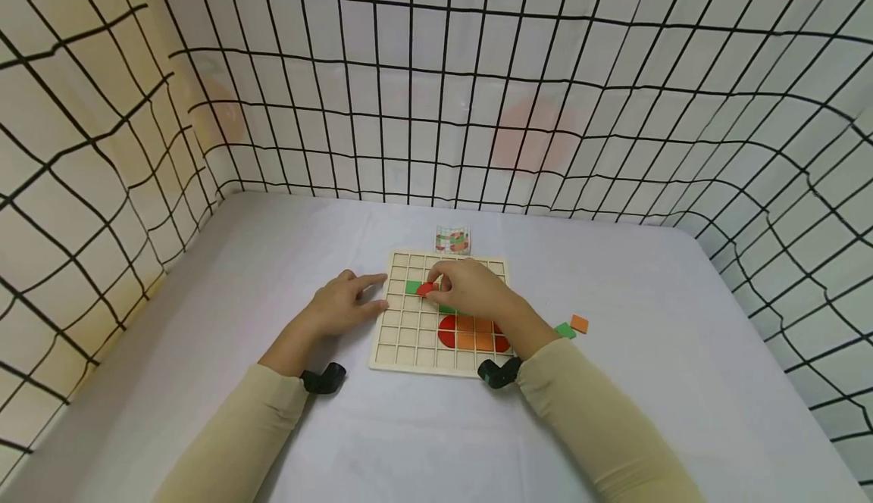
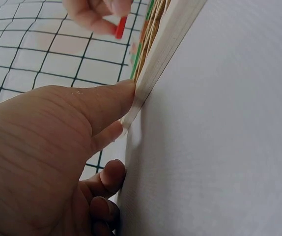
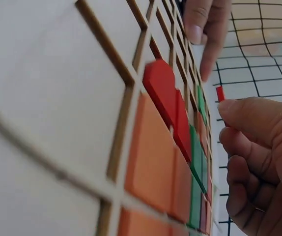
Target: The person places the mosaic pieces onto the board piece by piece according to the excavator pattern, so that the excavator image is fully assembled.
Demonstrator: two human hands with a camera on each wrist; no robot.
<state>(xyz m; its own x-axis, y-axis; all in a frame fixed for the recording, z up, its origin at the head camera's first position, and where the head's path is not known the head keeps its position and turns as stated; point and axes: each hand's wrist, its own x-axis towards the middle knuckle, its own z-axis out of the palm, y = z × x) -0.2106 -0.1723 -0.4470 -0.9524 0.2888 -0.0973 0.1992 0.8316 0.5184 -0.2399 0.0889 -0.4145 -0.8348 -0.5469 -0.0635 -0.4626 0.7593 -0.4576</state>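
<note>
A pale wooden grid board (image 1: 402, 340) lies on the white cloth, partly filled with coloured tiles. My right hand (image 1: 470, 288) pinches a small red tile (image 1: 424, 289) between thumb and fingertip, just right of a green tile (image 1: 412, 287). The right wrist view shows this red tile (image 3: 220, 92) held clear of the board. My left hand (image 1: 341, 306) touches the board's left edge with thumb and index finger; its other fingers bend loosely in the left wrist view. Red tiles (image 1: 446, 332) and orange tiles (image 1: 474, 332) fill cells nearer the front. My right hand and wrist hide some cells.
A small printed picture card (image 1: 453, 239) lies behind the board. To the right are a loose green tile (image 1: 565, 330) and a loose orange tile (image 1: 579, 324). Black wire mesh (image 1: 446, 71) encloses the back and sides of the table.
</note>
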